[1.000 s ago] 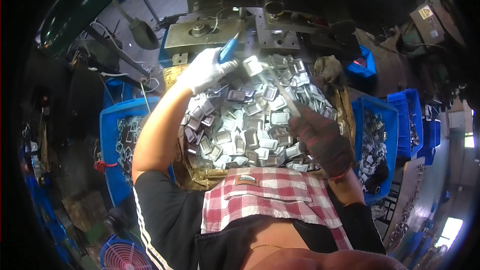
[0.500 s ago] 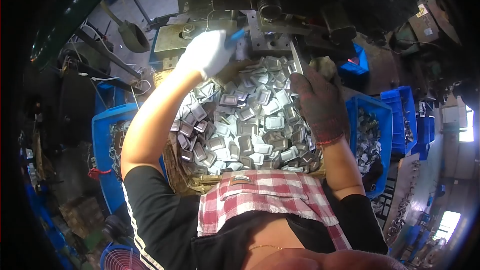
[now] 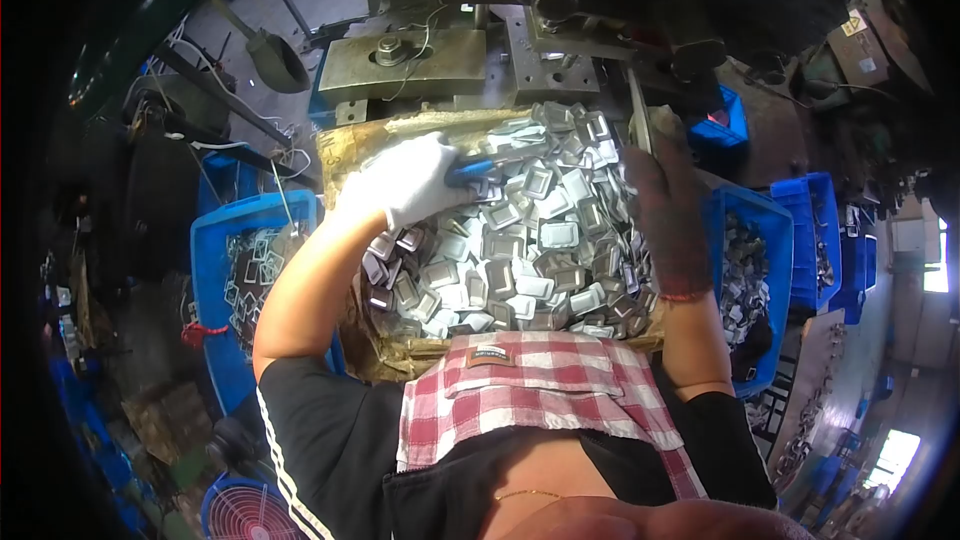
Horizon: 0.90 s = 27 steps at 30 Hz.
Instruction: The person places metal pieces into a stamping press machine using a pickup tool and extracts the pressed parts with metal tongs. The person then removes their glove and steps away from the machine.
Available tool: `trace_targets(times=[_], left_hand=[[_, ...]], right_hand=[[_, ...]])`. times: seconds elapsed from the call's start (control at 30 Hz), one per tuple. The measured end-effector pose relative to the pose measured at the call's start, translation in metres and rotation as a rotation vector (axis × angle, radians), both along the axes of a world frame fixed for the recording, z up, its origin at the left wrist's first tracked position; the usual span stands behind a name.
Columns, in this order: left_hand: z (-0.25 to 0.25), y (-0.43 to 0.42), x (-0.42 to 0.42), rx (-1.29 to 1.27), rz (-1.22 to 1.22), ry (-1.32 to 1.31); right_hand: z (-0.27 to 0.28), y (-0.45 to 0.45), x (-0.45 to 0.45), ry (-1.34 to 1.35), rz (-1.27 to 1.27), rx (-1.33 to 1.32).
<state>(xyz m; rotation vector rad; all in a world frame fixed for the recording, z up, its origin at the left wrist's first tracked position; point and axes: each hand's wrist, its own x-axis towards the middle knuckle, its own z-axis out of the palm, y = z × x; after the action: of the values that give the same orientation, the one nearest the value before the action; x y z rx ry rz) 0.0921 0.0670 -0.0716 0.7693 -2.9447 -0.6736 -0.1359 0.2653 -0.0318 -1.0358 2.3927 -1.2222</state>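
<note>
My left hand [image 3: 415, 180], in a white glove, is closed on a slim blue-ended tool [image 3: 473, 170] whose exact kind I cannot make out. It hovers over the left part of a heap of small rectangular metal frames and trays [image 3: 540, 230]. My right hand [image 3: 670, 205], in a dark glove with a red cuff, is at the heap's right edge. Its fingers wrap round the lower end of a long flat metal bar [image 3: 638, 108] that points up toward the machine. The heap lies in a box lined with brown cardboard [image 3: 360, 145].
Ahead stands a press with a bolted steel block [image 3: 440, 60] and a drilled die plate [image 3: 550, 70]. Blue bins flank me: a left bin [image 3: 205, 230] and a right bin [image 3: 785, 240], both holding metal parts. A fan [image 3: 250, 515] is at lower left.
My left hand has come back from the die area, down over the heap, with the blue-ended tool. My right hand and the bar have shifted slightly right, away from the die.
</note>
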Motion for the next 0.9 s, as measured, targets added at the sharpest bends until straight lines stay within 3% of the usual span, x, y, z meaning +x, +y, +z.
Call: trace_targets(times=[0.1,0.13,0.2,0.33,0.4,0.57,0.7,0.8,0.9], left_hand=[[0.007,-0.003,-0.01,0.149,0.043,-0.115],[0.003,-0.002,-0.01,0.162,0.126,-0.037],[-0.008,0.0,-0.011,0.189,0.29,0.118],[-0.003,-0.009,0.002,0.763,0.644,0.381],[-0.004,-0.009,0.009,0.876,0.583,0.521],[0.0,0.0,0.009,1.295,0.55,0.663],[0.008,0.006,0.005,1.337,0.58,0.597],[0.009,0.012,0.002,1.309,0.656,0.71],[0.011,0.01,0.005,1.165,0.612,0.707]], right_hand=[[0.006,0.02,0.003,0.168,0.062,0.114],[0.01,0.023,0.007,0.188,0.082,0.143],[0.028,0.03,0.019,-0.052,0.081,0.183],[0.046,0.039,0.047,-0.516,0.134,0.178],[0.034,0.042,0.057,-0.703,0.238,0.054],[0.024,0.037,0.067,-0.676,0.372,0.115],[0.019,0.038,0.065,-0.604,0.404,0.11],[0.013,0.039,0.064,-0.555,0.418,0.118],[0.016,0.037,0.064,-0.508,0.444,0.17]])
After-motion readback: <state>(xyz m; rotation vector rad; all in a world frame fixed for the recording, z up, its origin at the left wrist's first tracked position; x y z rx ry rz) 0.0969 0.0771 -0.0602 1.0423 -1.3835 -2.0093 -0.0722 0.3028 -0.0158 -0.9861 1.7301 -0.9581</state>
